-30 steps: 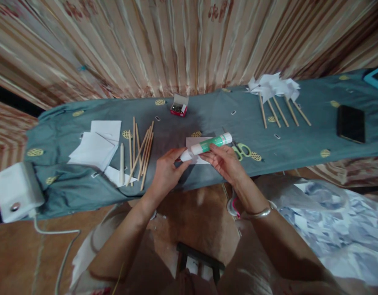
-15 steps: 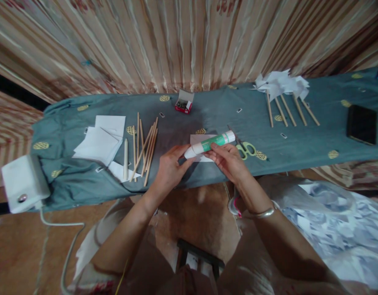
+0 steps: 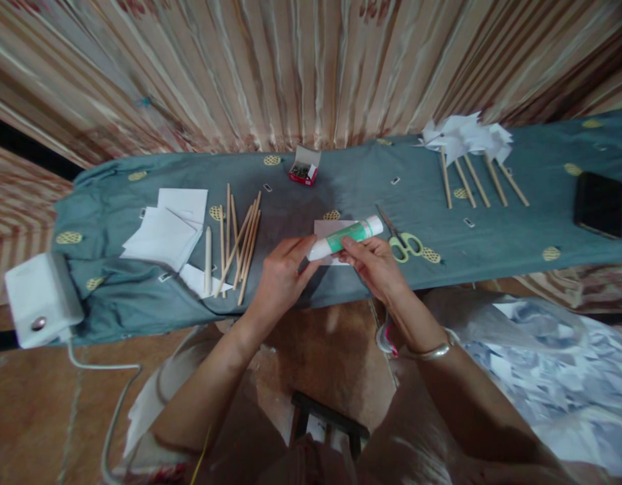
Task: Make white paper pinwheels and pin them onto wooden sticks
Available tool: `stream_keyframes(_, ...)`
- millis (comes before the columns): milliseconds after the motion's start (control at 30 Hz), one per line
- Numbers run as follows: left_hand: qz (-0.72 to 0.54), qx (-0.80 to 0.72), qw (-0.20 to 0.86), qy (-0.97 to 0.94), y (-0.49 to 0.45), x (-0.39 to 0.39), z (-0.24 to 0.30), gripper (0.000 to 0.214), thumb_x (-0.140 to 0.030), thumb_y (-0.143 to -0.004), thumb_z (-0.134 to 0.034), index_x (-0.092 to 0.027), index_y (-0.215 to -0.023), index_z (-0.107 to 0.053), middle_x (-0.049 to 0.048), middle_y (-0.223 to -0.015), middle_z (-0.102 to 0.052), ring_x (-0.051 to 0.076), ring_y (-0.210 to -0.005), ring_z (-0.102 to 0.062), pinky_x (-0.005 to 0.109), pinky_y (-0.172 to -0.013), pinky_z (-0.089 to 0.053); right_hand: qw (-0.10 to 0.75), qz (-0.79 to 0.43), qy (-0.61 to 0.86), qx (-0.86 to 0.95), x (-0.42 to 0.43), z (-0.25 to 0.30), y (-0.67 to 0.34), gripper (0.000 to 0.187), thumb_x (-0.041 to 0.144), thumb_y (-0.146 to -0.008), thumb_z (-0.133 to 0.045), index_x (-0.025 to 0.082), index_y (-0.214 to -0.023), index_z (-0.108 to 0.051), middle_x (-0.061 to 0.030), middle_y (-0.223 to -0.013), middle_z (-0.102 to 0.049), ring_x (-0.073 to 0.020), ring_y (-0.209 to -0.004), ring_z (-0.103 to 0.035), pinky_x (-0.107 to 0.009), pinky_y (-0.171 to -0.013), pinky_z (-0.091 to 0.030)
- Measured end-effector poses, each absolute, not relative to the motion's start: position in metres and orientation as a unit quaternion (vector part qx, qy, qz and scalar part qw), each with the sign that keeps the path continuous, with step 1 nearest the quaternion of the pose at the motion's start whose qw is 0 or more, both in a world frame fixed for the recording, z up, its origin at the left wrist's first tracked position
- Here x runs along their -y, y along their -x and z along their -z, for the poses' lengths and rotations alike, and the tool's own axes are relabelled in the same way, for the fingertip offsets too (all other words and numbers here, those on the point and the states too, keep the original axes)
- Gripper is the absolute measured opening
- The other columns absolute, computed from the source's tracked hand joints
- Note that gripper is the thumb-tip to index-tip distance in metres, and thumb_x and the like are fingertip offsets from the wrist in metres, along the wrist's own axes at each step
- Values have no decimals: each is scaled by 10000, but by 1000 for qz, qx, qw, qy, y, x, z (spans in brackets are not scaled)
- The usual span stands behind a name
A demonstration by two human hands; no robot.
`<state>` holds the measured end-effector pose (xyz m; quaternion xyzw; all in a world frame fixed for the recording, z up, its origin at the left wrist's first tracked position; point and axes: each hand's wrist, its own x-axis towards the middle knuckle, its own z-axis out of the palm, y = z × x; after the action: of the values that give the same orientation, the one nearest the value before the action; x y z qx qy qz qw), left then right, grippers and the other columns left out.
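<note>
A white glue stick with a green label (image 3: 352, 236) is held slantwise above the table's front edge. My left hand (image 3: 286, 271) pinches its lower white end between thumb and fingers. My right hand (image 3: 375, 263) is closed round the labelled body, thumb on top. Beneath the glue stick lies a piece of white paper (image 3: 335, 228), partly covered by it and my hands. Just right of my right hand rests a pair of scissors with light green handles (image 3: 406, 245), blades pointing away from me.
Left are white paper squares (image 3: 164, 236), a white pencil-like stick (image 3: 208, 259) and several wooden sticks (image 3: 247, 242). A red box of small metal pieces (image 3: 304, 172) stands at the back. Paper pinwheels (image 3: 465, 138), a black phone (image 3: 598, 204) and a bag of paper scraps (image 3: 553, 364) are right.
The glue stick has turned a little in my hands, and its upper end has shifted slightly left. Both hands keep their hold. The view has moved very slightly.
</note>
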<state>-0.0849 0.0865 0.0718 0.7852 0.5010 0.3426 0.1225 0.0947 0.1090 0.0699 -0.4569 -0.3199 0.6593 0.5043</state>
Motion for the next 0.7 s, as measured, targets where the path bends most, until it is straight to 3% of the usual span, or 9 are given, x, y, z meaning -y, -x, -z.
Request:
stream_keyframes(233, -351, -492, 118, -788, 87, -86, -70, 311, -320, -937, -535, -150, -1182, -622, 101, -1054, -697, 204, -958, -663, 332, -858, -543, 494, -653, 459, 345, -108, -68, -87, 384, 495, -513, -874, 171, -633, -706, 13, -589, -670, -79, -512, -537, -226, -511, -429)
stream_keyframes(433, -365, -512, 207, -749, 85, -87, -71, 334, -360, -885, -618, -153, -1143, -663, 97, -1070, -707, 201, -966, -668, 323, -879, -525, 471, -645, 466, 381, -105, -68, -76, 409, 535, -526, -844, 173, -615, -676, 10, -581, -649, -86, -498, -509, -234, -488, -401)
stream_keyframes(567, -374, -532, 247, -718, 91, -92, -72, 310, -363, -873, -622, -170, -1107, -689, 76, -1051, -722, 207, -935, -672, 325, -845, -526, 469, -590, 478, 451, -105, -65, -84, 365, 542, -643, -770, 187, -685, -693, 1, -624, -667, -100, -526, -529, -241, -509, -419)
stream_keyframes(700, -329, -602, 195, -701, 113, -103, -69, 320, -374, -871, -603, -162, -1098, -678, 77, -967, -721, 219, -867, -673, 334, -781, -527, 467, -449, 541, 536, -107, -58, -114, 281, 465, -780, -672, 202, -867, -724, -40, -807, -738, -167, -682, -640, -312, -665, -508)
